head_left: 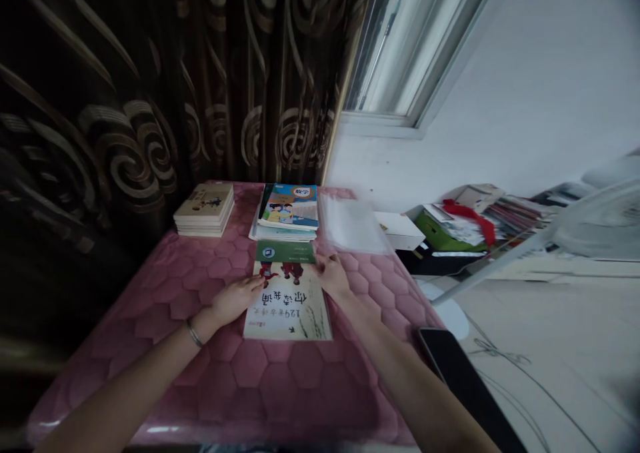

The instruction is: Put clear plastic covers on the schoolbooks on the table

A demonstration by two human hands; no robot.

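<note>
A thin cream book (pixel 289 303) with a green band, painted figures and black Chinese characters lies on the pink table, its print upside down to me. My left hand (pixel 236 300), with a bracelet on the wrist, holds the book's left edge, fingers together. At the opposite edge, near the green band, my right hand (pixel 331 275) grips the book with bent fingers. Just beyond it is a pile of books topped by a blue textbook (pixel 290 205). A stack of tan books (pixel 205 206) stands at the back left.
The table cover (pixel 305 366) has a padded hexagon pattern. Clear plastic sheets (pixel 353 223) lie at the back right. A dark flat device (pixel 460 380) is beside the right edge. Farther right are a white box (pixel 400 230), a green bag (pixel 445 230) and a white fan (pixel 590 220).
</note>
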